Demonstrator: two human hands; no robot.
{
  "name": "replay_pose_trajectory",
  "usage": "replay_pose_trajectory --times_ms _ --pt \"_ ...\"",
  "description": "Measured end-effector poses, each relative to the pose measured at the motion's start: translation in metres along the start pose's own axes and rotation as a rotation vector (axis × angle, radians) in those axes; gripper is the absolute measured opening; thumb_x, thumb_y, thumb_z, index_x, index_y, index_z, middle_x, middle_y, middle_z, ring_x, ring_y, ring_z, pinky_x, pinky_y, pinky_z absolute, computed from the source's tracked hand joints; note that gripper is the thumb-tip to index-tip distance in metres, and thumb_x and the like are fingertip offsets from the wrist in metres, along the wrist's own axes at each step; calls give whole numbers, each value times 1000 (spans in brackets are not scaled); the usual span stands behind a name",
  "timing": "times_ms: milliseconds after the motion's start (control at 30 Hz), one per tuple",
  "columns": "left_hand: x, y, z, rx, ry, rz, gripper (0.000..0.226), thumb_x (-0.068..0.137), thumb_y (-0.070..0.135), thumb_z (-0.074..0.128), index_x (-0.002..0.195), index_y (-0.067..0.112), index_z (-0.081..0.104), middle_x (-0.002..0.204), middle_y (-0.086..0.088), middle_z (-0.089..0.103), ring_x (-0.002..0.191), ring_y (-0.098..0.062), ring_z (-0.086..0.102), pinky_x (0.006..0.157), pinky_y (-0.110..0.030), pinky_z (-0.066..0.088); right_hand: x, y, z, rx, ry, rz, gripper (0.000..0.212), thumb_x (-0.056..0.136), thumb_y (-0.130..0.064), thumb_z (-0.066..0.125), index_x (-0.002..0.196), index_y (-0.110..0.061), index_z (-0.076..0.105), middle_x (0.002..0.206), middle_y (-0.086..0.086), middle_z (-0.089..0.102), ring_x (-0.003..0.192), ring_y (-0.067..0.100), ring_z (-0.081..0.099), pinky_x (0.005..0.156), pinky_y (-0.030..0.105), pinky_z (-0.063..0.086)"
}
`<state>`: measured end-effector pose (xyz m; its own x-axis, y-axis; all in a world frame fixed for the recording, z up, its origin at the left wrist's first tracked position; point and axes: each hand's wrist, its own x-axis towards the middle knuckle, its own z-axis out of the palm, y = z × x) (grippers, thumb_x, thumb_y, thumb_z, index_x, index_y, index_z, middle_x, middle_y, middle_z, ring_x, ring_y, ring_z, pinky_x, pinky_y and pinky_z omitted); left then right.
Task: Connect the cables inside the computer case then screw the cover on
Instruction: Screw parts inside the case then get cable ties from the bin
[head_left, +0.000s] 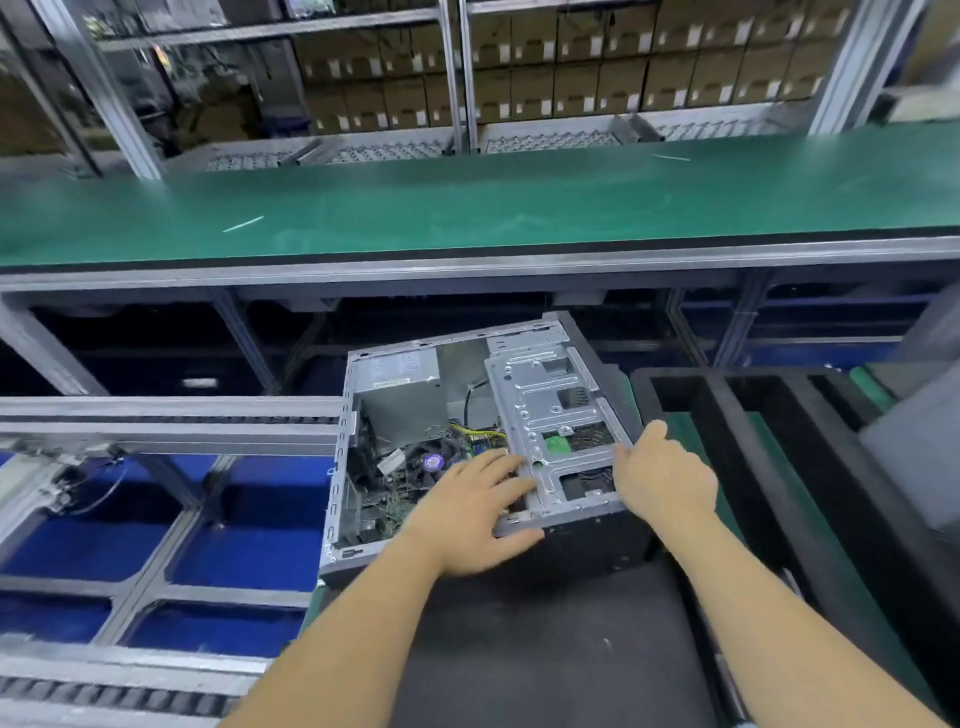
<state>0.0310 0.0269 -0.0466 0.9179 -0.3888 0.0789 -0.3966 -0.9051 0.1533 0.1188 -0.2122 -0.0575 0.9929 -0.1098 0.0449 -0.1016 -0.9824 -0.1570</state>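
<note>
An open computer case (358, 374) lies on its side on a dark mat in front of me. Inside it I see the power supply (402, 371), yellow and black cables (472, 431), a fan with a purple label (432, 461) and the motherboard. A silver drive cage bracket (550, 410) covers the case's right half. My left hand (467, 514) lies with spread fingers over the near edge of the bracket, thumb along the case's front rim. My right hand (662, 475) touches the bracket's right edge, fingers straight. No cover or screws are in view.
A dark mat (545, 649) lies under the case. Black foam trays (753, 441) stand at the right. Roller rails and blue bins (218, 540) lie to the left. A green conveyor belt (467, 202) runs across behind, with stacked cardboard boxes (571, 67) on shelves beyond.
</note>
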Motion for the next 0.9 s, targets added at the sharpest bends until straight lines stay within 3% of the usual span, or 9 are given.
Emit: replay_pose_trajectory --times_ms 67,133,233,333,500,567,767,900 --pt "6 1 -6 -140 61 -163 71 90 72 34 149 32 39 159 7 31 146 -17 25 119 -40 23 4 8 -6 21 -35 -11 40 98 -54 42 99 -14 37 104 9 65 82 33 59 61 34 38" --pt "25 20 -8 -403 181 -423 67 95 66 33 150 29 37 155 7 38 142 -18 32 116 -41 29 17 9 -13 64 -84 -26 52 96 -60 43 115 -11 46 119 12 59 102 36 60 73 39 45" --pt "47 45 1 -346 160 -569 68 97 58 33 153 22 25 151 -1 40 133 -26 40 105 -44 39 29 -2 -13 333 -255 -23 68 100 -56 44 146 -8 31 133 19 56 115 38 58 89 43 47" --pt "51 43 6 -271 73 -581 71 95 52 35 155 19 18 153 -5 36 133 -28 40 103 -46 40 32 -7 -8 333 -283 -11 69 102 -53 42 151 -8 25 135 22 57 115 39 58 88 43 48" --pt "37 36 4 -343 4 -513 72 93 51 37 156 24 15 158 0 29 139 -24 36 107 -45 38 0 -3 -5 363 -198 86 53 101 -54 44 124 -6 42 122 22 61 89 34 53 71 39 41" --pt "26 30 2 -422 -16 -510 67 90 54 41 149 29 21 153 1 39 134 -23 43 107 -44 40 -23 -2 -4 381 -166 129 51 101 -53 43 121 -6 42 119 22 61 95 38 57 71 40 42" --pt "15 25 6 -400 -114 -507 84 90 63 37 157 32 -3 155 1 40 133 -26 47 105 -47 42 -60 -6 -11 398 -147 185 50 103 -51 42 123 -5 40 119 20 63 104 40 62 72 39 43" --pt "23 20 13 -437 -130 -495 80 92 61 39 157 36 -1 148 0 48 116 -25 59 100 -46 47 -57 -2 -13 447 -190 185 57 102 -56 38 132 -7 36 116 15 64 97 34 63 75 41 50"
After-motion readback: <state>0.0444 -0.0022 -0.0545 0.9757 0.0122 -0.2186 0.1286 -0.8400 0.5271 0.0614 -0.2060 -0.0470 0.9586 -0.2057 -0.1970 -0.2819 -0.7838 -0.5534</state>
